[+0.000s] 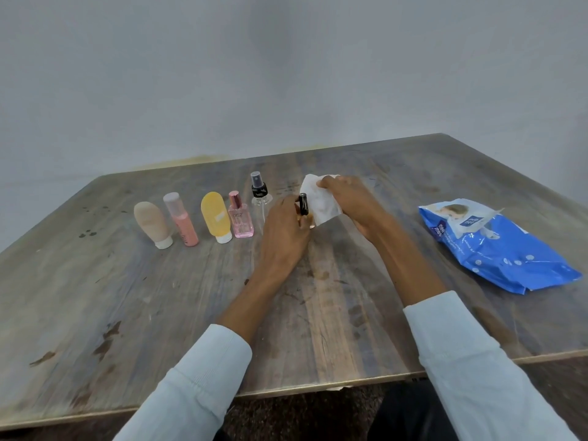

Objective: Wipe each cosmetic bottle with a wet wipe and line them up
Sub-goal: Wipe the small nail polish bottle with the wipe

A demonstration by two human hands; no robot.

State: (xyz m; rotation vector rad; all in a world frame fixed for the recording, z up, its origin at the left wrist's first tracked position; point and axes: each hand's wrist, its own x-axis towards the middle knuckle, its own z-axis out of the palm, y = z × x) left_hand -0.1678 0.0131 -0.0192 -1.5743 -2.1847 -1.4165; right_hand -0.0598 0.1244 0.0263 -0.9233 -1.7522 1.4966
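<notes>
I've got a small black-capped bottle [303,204] upright in my left hand [284,232], fingers curled round it, held over the middle of the table [95,313]. Right beside it, touching, is the white wet wipe [321,200], pinched in my right hand [351,203]. To the left, toward the far edge, five stand in a row: beige tube [152,224], pink bottle [181,219], yellow tube [216,218], pink perfume bottle [241,216], clear spray bottle [261,195]. Blue wipes pack [496,246] lies near the right edge.
</notes>
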